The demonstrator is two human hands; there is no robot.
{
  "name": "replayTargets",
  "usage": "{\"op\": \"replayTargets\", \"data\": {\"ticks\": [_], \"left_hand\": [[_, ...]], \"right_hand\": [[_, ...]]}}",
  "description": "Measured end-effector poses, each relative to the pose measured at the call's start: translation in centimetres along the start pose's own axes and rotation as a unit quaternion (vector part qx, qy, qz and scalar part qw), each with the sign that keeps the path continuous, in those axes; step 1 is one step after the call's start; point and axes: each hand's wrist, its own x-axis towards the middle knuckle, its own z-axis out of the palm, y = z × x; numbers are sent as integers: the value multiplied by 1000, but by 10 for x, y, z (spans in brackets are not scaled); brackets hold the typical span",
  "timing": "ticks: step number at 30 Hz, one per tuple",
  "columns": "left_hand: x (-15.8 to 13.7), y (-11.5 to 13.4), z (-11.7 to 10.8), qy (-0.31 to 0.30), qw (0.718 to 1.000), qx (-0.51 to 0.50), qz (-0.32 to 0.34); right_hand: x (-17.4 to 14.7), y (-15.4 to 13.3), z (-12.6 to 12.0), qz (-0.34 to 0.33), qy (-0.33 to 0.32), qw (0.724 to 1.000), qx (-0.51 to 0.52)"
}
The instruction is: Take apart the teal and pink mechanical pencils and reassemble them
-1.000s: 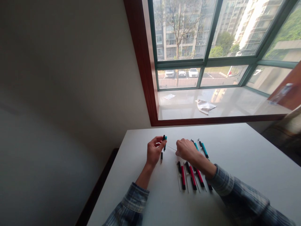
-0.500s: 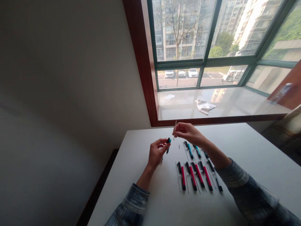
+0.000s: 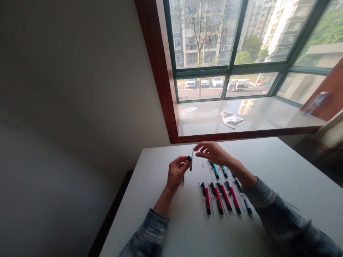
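Observation:
My left hand (image 3: pixel 176 173) pinches a teal and black pen barrel (image 3: pixel 190 164) between thumb and fingertips, held upright above the white table. A thin pale refill (image 3: pixel 192 151) sticks up out of the barrel's top end. Just right of the refill is my right hand (image 3: pixel 210 151), its fingers apart and nothing in its grasp. Under my left hand a slim dark piece (image 3: pixel 183 179) shows, mostly hidden by the hand. A tiny light piece (image 3: pixel 203 165) lies on the table to the right of the barrel.
Disassembled red and black pens (image 3: pixel 208 201) lie in a row on the white table (image 3: pixel 150 200), with white refills between them. Behind them is a row of teal and black pens (image 3: pixel 215 170), partly covered by my right arm. A white cloth (image 3: pixel 230 119) rests on the windowsill.
The refill has gone from my right hand's pinch into the top of the barrel. My right fingers have come apart beside it. The view has shifted slightly.

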Motion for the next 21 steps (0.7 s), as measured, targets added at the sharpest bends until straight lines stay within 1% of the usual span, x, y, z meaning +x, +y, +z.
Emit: {"op": "replayTargets", "data": {"ticks": [2, 4, 7, 9, 11, 17, 19, 21], "left_hand": [[-1, 0, 2, 9, 999, -34, 6], [-1, 2, 4, 12, 998, -65, 12], [-3, 6, 5, 6, 995, -101, 11], [-3, 7, 5, 6, 994, -113, 9], [-3, 6, 5, 10, 995, -104, 6], [-3, 3, 4, 30, 999, -14, 5], [-3, 4, 3, 27, 999, 34, 12], [-3, 4, 1, 29, 996, 83, 21]], "right_hand": [[-2, 14, -5, 7, -10, 992, -128], [-4, 28, -6, 18, -58, 975, -215], [-5, 42, 0, 28, -123, 962, -243], [-6, 46, 5, 34, -146, 961, -234], [-6, 47, 9, 41, -153, 962, -222], [-4, 39, 12, 43, -132, 967, -215], [-2, 33, 11, 29, -89, 980, -174], [2, 25, 9, 11, -15, 996, -84]]}}
